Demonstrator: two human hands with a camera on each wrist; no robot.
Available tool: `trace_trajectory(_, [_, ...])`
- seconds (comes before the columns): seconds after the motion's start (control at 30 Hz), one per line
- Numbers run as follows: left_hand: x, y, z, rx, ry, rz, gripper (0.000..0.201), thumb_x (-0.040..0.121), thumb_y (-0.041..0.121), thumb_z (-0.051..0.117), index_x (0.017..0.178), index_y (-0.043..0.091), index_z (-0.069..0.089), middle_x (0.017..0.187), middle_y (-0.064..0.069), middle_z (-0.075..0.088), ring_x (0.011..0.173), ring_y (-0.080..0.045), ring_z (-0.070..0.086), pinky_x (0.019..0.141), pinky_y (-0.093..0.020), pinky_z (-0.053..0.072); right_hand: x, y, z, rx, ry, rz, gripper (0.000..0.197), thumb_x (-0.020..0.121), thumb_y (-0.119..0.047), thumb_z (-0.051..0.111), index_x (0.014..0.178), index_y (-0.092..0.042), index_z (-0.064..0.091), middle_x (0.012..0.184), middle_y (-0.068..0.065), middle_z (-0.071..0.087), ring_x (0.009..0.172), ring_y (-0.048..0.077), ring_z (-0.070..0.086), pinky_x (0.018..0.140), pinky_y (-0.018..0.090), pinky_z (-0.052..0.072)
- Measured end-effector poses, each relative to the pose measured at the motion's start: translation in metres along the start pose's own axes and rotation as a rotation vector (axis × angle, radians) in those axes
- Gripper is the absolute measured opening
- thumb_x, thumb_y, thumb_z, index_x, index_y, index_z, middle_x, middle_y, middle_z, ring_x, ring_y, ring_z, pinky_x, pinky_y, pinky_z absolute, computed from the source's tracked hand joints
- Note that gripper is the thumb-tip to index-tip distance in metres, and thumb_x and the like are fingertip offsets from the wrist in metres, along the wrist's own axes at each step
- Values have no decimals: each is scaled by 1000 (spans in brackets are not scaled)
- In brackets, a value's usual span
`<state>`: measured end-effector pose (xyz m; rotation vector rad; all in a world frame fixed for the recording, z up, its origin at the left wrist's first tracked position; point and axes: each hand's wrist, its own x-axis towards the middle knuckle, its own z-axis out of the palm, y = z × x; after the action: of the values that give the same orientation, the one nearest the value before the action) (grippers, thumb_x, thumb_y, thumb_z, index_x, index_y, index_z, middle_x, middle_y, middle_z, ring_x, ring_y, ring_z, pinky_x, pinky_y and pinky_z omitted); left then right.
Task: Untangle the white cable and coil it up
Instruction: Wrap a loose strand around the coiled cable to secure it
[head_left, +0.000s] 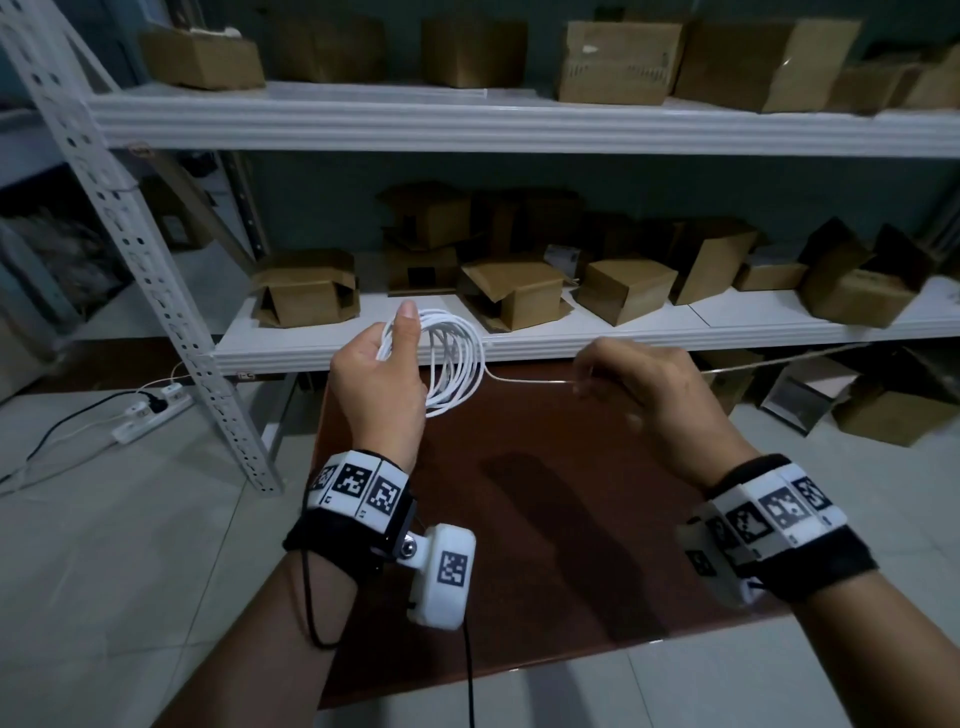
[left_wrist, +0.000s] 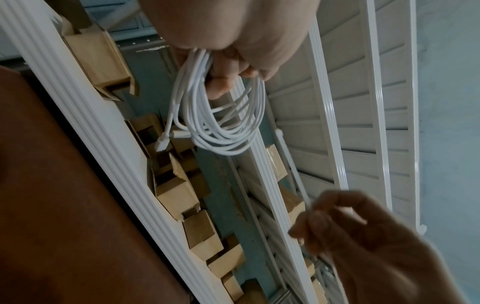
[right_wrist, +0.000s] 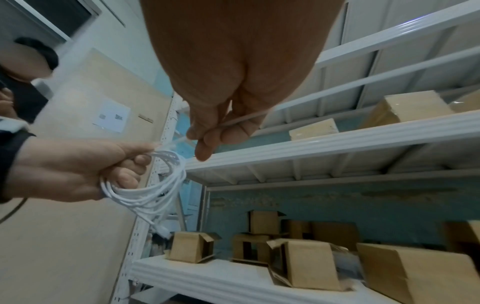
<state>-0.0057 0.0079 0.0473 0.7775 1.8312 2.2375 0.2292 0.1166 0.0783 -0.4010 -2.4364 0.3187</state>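
My left hand (head_left: 382, 364) grips a bundle of several loops of the white cable (head_left: 457, 364), held up above the brown table (head_left: 545, 519). The loops hang below its fingers (left_wrist: 221, 82) in the left wrist view, with the cable (left_wrist: 221, 127) ending in a white plug (left_wrist: 162, 144). From the coil a straight stretch of cable runs right to my right hand (head_left: 639, 384), which pinches it between thumb and fingers (right_wrist: 207, 135). In the right wrist view the coil (right_wrist: 153, 185) sits just left of that pinch, in my left hand (right_wrist: 78, 170).
A white metal shelf rack (head_left: 519, 124) stands right behind the table, its shelves loaded with several cardboard boxes (head_left: 623, 296). A power strip (head_left: 150, 410) with cords lies on the tiled floor at left. More boxes (head_left: 893, 410) sit on the floor at right.
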Motion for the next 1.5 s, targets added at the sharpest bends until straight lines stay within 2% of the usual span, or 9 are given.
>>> trace_trajectory(0.13, [-12,0,7,30,-47,76,69,97,59,65,74,-6,57,58,-6,39,54,-24,40,48,-51,47,12,-13,6,-9,-16,-30,15,94,-2,72,102,-15,73,89,0,70,83,15,66,73,35,52])
trace_trajectory(0.33, [-31,6,19,80,-121,202,53,102,35,70,62,2,57,54,-12,53,51,-8,44,48,-36,37,20,-25,26,-94,49,-79,13,92,-8,72,102,-14,75,82,3,70,75,20,65,65,43,51])
trace_trajectory(0.43, [-35,3,23,101,-169,201,50,101,35,71,62,5,61,53,-2,54,51,-4,46,48,-30,40,25,-29,35,-176,141,-66,21,97,-23,58,97,-8,73,75,8,66,66,26,62,55,45,51])
trace_trajectory(0.67, [-31,-4,23,147,-165,113,56,98,43,74,57,7,63,54,-9,62,47,-16,54,48,-37,46,23,-38,44,-347,154,-61,19,99,-17,57,87,-6,67,68,7,59,64,28,53,47,44,45])
trace_trajectory(0.83, [-32,-2,24,105,-214,17,30,98,36,75,74,18,80,68,0,77,70,-27,77,64,-48,64,19,-41,46,-385,-9,-77,8,93,-12,68,101,-10,68,76,5,62,70,28,55,50,43,46])
trace_trajectory(0.97, [-28,-7,24,29,-184,-63,41,91,41,78,78,2,75,70,-25,71,59,-27,63,57,-57,57,20,-37,33,-381,-38,-25,26,99,-36,47,101,-18,65,72,2,61,63,28,57,50,42,48])
trace_trajectory(1.2, [-9,-2,12,-18,-40,-128,34,94,28,80,77,0,76,50,10,42,48,-14,37,51,-30,35,10,-8,-3,-388,-64,172,3,91,-33,77,94,-32,75,72,-8,71,70,18,67,63,40,56])
trace_trajectory(1.4, [7,-5,5,-48,102,-144,39,93,28,81,55,30,74,45,17,44,50,-15,42,56,-32,41,6,15,-19,-432,-7,277,10,95,-35,65,97,-34,75,77,1,72,78,29,67,65,43,52])
trace_trajectory(1.5, [15,-9,2,-72,157,-162,36,92,27,82,57,28,76,42,18,45,47,-12,43,61,-32,42,4,18,-25,-445,0,274,21,94,-38,54,102,-34,73,79,0,73,79,31,67,65,44,53])
